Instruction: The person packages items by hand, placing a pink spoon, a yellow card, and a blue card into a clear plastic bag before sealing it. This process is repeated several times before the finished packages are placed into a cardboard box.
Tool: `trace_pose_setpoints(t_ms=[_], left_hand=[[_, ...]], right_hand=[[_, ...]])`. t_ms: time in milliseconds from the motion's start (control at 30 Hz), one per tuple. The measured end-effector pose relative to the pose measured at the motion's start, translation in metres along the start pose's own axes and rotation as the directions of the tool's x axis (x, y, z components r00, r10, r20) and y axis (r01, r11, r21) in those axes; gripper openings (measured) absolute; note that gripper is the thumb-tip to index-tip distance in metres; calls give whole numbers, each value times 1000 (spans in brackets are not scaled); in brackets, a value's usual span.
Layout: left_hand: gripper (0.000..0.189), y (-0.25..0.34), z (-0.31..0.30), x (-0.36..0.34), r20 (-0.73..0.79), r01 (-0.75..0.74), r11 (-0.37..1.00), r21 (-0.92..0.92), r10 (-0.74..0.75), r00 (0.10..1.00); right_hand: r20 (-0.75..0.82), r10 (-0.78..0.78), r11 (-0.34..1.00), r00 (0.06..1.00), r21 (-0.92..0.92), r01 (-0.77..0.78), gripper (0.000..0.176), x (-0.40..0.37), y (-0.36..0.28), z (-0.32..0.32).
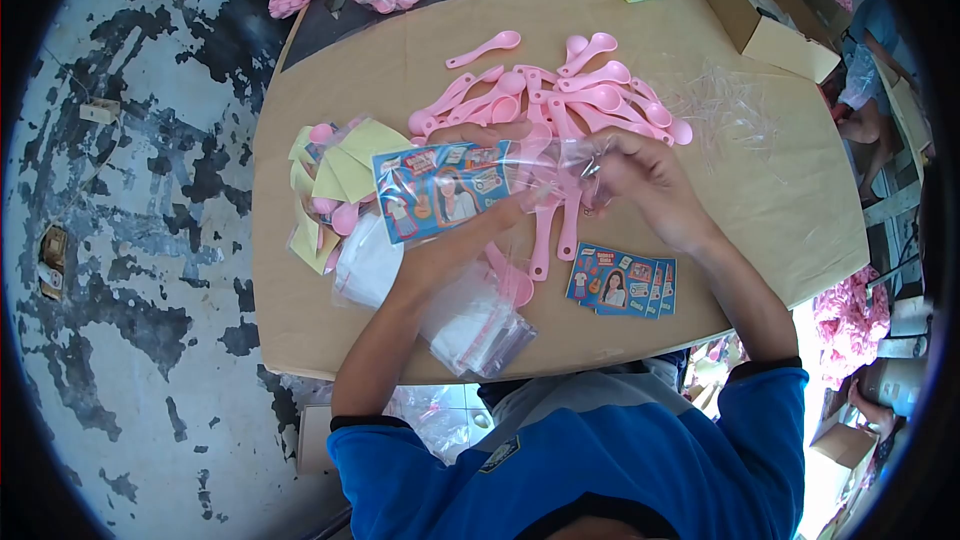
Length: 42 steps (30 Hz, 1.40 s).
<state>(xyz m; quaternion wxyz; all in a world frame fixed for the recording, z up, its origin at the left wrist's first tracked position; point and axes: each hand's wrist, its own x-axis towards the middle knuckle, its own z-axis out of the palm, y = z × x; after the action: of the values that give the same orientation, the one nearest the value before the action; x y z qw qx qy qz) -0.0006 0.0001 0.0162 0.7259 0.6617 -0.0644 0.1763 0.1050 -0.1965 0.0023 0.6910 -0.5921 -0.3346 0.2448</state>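
Fingers of the right hand pinch closed on the mouth of a clear bag, while the left hand clasps its other end beneath the printed card, apparently to keep it taut, just above the bench and near the pink spoons.

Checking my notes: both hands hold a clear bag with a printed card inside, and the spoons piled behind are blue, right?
No: the head view shows pink spoons, not blue. The left hand and right hand do hold the clear bag with the printed card inside.
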Motion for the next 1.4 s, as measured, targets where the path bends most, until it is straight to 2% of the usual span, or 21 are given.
trace_pose_setpoints(t_ms=[33,133,200,233,267,300,333,433,533,633,733,800,833,867,933,1067,1167,1267,1400], left_hand=[[53,0,-3,1,11,-48,999,25,48,999],[45,0,-12,6,-96,-160,986,36,163,982],[45,4,-18,9,-143,-194,981,-30,188,972],[46,6,-21,10,-165,-212,975,-62,200,966],[46,6,-23,10,-183,-229,971,-64,214,960],[47,6,-23,11,-179,-230,971,-67,215,960],[47,5,-23,10,-173,-229,971,-70,215,961],[48,4,-19,8,-165,-162,982,-94,145,976],[48,2,-17,8,-159,-134,986,-98,118,980],[47,5,-16,9,-190,-124,977,-173,90,978],[46,7,-18,10,-237,-124,966,-226,69,969],[48,8,-20,10,-238,-111,970,-214,59,969],[51,7,-22,9,-226,-95,977,-193,50,973],[54,7,-23,8,-213,-77,982,-173,39,976],[57,6,-23,8,-182,-55,981,-184,21,983],[56,-5,-17,7,-95,-54,984,-171,38,995],[58,3,-4,5,-55,-102,971,-217,92,994],[59,3,-10,4,-86,-89,977,-192,73,994],[62,2,-12,9,-103,-69,969,-236,46,994]], right_hand=[[-11,-2,1000,1000,12,2,29,0,2,-5],[-25,-37,998,999,53,38,23,9,8,-27],[34,-77,962,996,-259,83,20,6,9,-17],[66,-91,907,994,-407,110,20,5,8,-9],[189,-158,738,969,-630,243,22,3,9,-3],[322,-184,502,929,-782,370,25,2,11,4],[450,-166,223,877,-849,478,29,0,15,9],[428,-160,149,890,-880,450,33,-4,27,18],[444,-78,124,892,-884,451,28,-3,13,16],[400,-199,151,895,-889,431,17,1,13,5],[63,-323,472,944,-854,218,10,5,9,-8],[-133,-275,823,952,-544,162,11,6,16,-24],[-216,-214,932,952,-336,134,13,6,18,-30],[-197,-179,965,964,-224,134,14,5,16,-36],[-141,-112,994,984,6,114,18,4,0,-41],[-50,8,966,999,257,5,23,-4,-11,-12],[-26,17,977,1000,213,-11,22,-6,-9,-8],[-224,-10,990,975,135,41,19,-5,-8,-12],[-295,-25,960,955,258,105,17,-2,-7,-30]])
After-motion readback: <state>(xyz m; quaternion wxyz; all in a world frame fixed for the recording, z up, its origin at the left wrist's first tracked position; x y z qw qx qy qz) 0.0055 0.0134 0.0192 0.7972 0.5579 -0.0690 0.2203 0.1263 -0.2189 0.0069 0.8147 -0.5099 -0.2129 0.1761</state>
